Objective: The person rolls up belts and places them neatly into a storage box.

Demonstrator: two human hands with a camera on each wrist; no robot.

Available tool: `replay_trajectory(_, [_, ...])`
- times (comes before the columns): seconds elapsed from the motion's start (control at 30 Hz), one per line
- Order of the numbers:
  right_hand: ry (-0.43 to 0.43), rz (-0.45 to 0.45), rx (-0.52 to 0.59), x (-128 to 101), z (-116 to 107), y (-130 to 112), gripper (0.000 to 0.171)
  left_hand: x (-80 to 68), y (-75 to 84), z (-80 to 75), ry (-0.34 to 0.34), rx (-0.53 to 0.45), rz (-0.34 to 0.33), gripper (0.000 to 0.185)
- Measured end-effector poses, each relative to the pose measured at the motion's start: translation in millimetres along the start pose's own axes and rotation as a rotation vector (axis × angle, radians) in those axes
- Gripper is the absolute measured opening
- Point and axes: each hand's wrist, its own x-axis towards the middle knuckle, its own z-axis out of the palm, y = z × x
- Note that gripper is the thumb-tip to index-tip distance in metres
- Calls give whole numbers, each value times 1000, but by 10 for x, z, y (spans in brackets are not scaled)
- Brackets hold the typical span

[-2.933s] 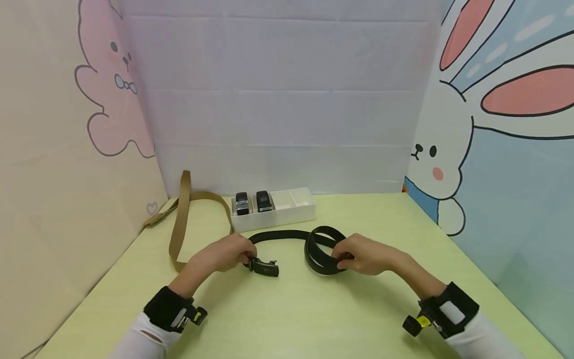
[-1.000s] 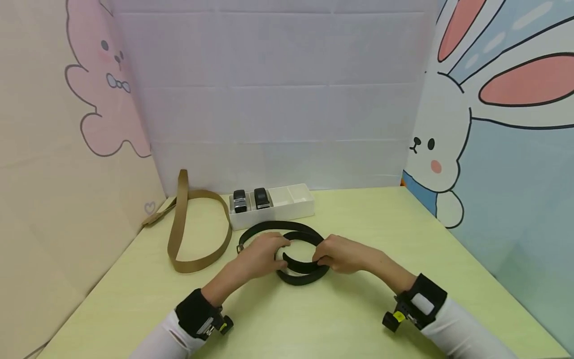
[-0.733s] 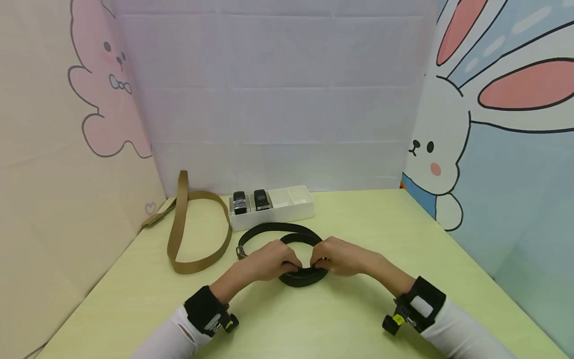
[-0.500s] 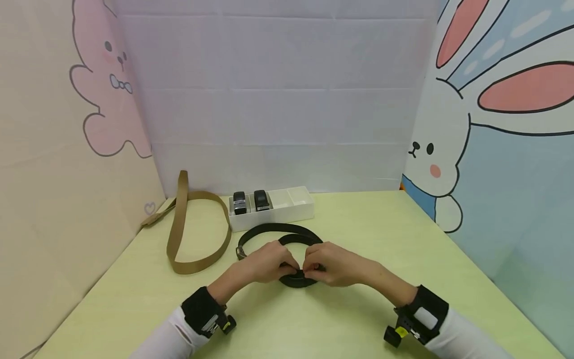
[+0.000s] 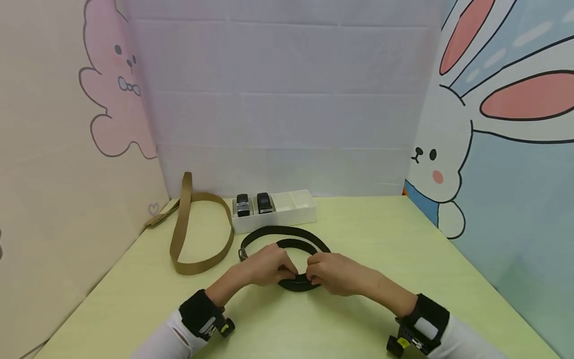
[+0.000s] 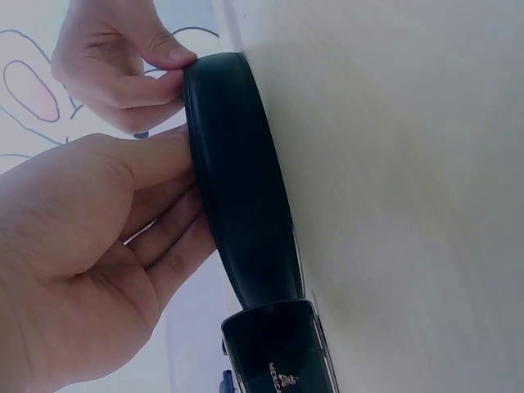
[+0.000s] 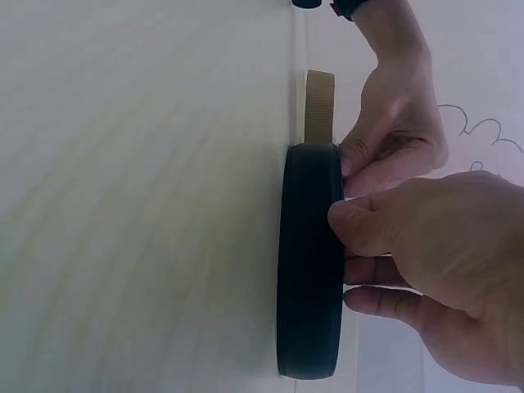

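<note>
Cartoon rabbit panels are framing a pale green table [image 5: 134, 299], and going from the left, a tan belt [image 5: 186, 239] is lying in a loose loop near the wall, well apart from the work. Next to it a white tray [image 5: 291, 215] is holding two rolled belts [image 5: 253, 203] in its left compartments, while its right ones are showing only white. Just in front of the tray, in mid-table, the black belt [image 5: 287, 247] is standing on edge in a coil, its outer turn sagging wide toward the tray. The left hand [image 5: 269, 264] is curling its fingers [image 6: 155, 213] against the coil's near side, with the buckle [image 6: 278, 348] close by its palm. The right hand [image 5: 336, 271] is pinching the strap, thumb [image 7: 360, 225] outside and fingers inside. The risk, as I judge it: the springy strap is pushing outward, so any slackening of either pinch could let the turns pop open, and the heavy buckle could drag that loose outer turn further out.
</note>
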Motion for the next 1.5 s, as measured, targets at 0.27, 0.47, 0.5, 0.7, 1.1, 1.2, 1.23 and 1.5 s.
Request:
replay_trajectory(0.27, [-35,74,-6,-190,40,400,17,-117,-66,-18,-18,-94,-58,17])
replay_trajectory(0.47, [-1,165,30,-419,103,835,19,-167,-67,-25,-14,-110,-76,16])
replay_trajectory(0.5, [7,181,45,-446,109,883,19,-173,-66,-21,-12,-110,-76,16])
replay_trajectory(0.7, [-2,235,112,-466,77,895,18,-192,-43,-27,-5,-83,-77,17])
replay_trajectory(1.1, [-67,57,185,-64,-13,204,8,-186,-41,-73,2,-53,-43,17])
replay_trajectory(1.2, [-33,25,149,21,32,108,1,-186,-33,-72,-1,-64,-33,17])
replay_trajectory(1.23, [-26,26,138,34,41,90,1,-186,-29,-69,-5,-73,-34,17])
replay_trajectory(1.5, [-48,73,79,7,45,129,14,-179,-15,-44,-32,-162,-49,17])
